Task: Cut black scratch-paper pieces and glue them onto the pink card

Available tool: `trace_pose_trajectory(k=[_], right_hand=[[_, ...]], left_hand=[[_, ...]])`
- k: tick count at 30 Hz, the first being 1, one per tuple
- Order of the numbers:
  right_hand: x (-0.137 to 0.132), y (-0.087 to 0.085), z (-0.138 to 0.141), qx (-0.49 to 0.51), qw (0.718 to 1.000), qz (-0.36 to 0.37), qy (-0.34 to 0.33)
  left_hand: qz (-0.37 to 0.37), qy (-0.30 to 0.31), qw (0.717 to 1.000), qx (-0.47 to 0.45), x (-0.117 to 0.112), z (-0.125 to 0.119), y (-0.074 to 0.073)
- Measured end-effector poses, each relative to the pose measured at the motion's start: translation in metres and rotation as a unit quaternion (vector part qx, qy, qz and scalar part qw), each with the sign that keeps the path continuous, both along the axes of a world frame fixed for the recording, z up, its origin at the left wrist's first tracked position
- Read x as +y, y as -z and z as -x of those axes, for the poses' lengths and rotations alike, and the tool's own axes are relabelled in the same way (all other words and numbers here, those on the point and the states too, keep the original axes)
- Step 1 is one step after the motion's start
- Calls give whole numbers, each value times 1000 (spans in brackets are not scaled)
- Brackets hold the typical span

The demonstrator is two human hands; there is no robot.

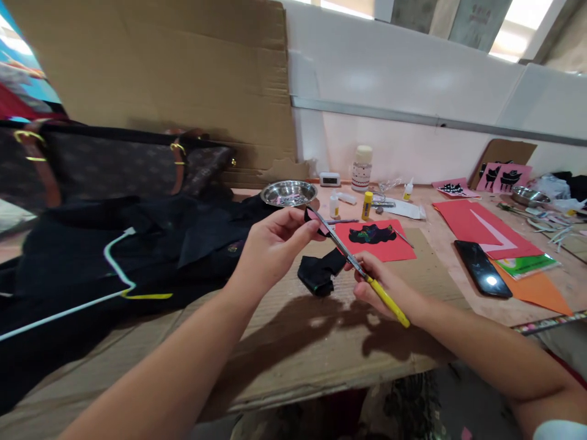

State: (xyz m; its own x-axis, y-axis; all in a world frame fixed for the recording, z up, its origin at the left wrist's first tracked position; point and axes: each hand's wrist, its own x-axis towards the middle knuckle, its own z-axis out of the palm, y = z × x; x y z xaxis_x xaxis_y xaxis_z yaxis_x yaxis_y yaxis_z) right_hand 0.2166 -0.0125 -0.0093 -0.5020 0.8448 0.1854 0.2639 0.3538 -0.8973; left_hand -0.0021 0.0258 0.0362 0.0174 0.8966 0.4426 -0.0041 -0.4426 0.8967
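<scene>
I look past a tall sheet of cardboard (160, 61) standing behind the table, and down to the flat cardboard (275, 366) where the work is being done. Black cloth (197, 238) is heaped to my left, with a brown bag (114, 162) behind it.

My left hand (284, 238) is raised above the flat cardboard, thumb and fingers pinched together on the paper piece. My right hand (380, 284), a little lower and to the right, is curled around the scissors, its fingers bent in close to the handles. The two hands are apart, with the blades bridging the gap.

Beyond them a red sheet (398, 247) lies flat with a black cut-out (369, 233) on it, and the phone (481, 269) rests off to the right. The scissors (355, 264) slant up toward the left hand, yellow handles low, blades at the paper piece; I can't tell how far the blades stand open. A metal bowl (287, 185) sits behind the hands. Black paper (316, 275) lies folded under the scissors. The paper piece (314, 221), black and pink, is up in the left fingertips. Smallest are a yellow glue stick (367, 206) and a white bottle (334, 205), near each other past the red sheet
</scene>
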Motion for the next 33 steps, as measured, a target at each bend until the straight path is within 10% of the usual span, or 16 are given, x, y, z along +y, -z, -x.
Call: trace_pose_trajectory(k=[33], right_hand=[[0,9,-7,17,999,-31,-25]], left_hand=[[-11,41,999,-10,-5,-4,-3]])
